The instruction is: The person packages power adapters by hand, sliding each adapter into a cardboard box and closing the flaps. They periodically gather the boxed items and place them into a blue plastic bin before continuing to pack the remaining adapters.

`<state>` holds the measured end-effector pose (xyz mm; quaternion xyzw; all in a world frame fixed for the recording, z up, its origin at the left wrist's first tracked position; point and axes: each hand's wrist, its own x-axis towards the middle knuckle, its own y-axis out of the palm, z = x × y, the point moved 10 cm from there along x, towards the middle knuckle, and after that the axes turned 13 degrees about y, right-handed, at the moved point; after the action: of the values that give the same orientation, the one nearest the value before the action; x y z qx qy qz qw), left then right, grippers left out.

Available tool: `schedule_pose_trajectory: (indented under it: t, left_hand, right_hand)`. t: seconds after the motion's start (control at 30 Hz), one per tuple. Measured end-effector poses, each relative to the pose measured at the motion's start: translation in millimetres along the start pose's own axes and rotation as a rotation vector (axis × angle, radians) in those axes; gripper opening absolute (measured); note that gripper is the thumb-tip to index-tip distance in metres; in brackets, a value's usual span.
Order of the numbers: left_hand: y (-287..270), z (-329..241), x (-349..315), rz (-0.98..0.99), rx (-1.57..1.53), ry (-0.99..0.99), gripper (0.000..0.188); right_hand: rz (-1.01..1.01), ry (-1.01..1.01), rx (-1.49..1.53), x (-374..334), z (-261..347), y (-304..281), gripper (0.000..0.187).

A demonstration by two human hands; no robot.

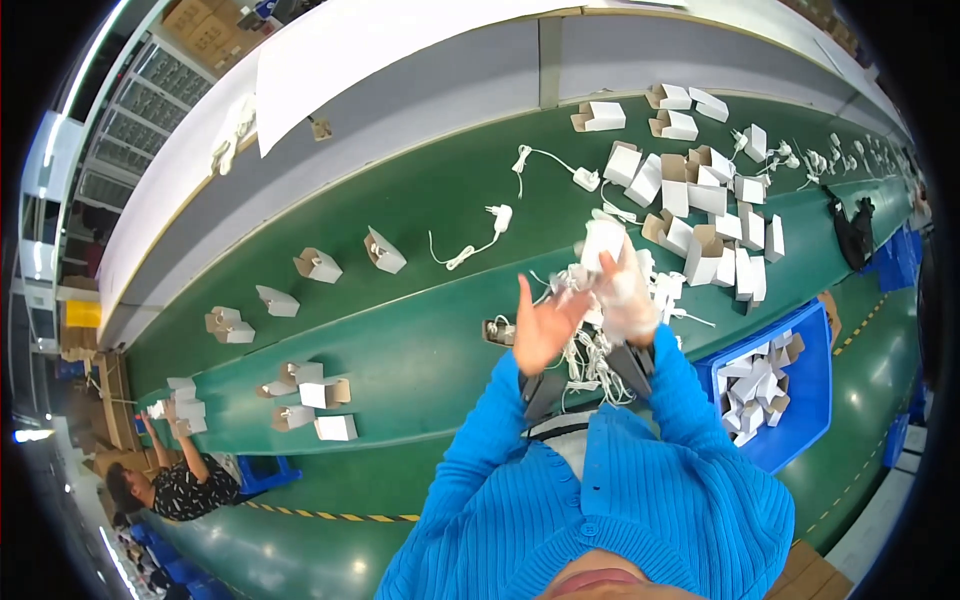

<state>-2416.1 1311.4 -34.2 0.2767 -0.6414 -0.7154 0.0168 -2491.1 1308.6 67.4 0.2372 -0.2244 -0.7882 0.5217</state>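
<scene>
My left hand [548, 328] is over the near edge of the green bench, palm up with thumb and fingers apart, holding nothing. Beside it my right hand [628, 298], smeared by motion, grips a small white carton [603, 240]. Below and around both hands lies a heap of white power adapters with cables [592, 362], partly hidden by my hands and sleeves. An open carton with an adapter inside [497, 330] lies just left of my left hand. Farther back, two adapters with loose cables [500, 218] [585, 178] rest on the bench.
Many white cartons [705, 200] cluster on the bench [420, 320] at right, several more [318, 265] at left. A blue crate [822, 400] of cartons stands at my right. A black bag-like thing [853, 228] lies at far right. Another person [190, 485] works at far left.
</scene>
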Motion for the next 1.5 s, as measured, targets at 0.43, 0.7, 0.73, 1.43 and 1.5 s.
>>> schedule_pose_trajectory:
  t: [0.43,0.7,0.73,1.43,1.5]
  left_hand:
    - [92.8,-6.9,30.1,0.224,0.752,0.726,0.041]
    - [26.0,-31.9,-37.4,-0.027,1.493,0.933,0.069]
    - [1.4,-53.0,-70.8,-0.338,1.878,1.093,0.077]
    - [11.0,-351.1,108.3,-0.71,2.024,1.592,0.093]
    - [73.7,-256.9,103.7,-0.528,1.792,1.793,0.091]
  right_hand:
    - [-0.039,0.019,-0.234,-30.2,12.5,-44.3,0.038]
    - [-0.089,0.229,-0.333,-10.1,-47.7,-112.8,0.033]
    - [-0.089,0.174,-0.294,-8.7,-32.3,-120.4,0.036]
    - [-0.238,0.29,0.098,3.0,8.9,-224.6,0.042]
    - [-0.322,0.239,0.093,-11.0,20.9,-252.1,0.043]
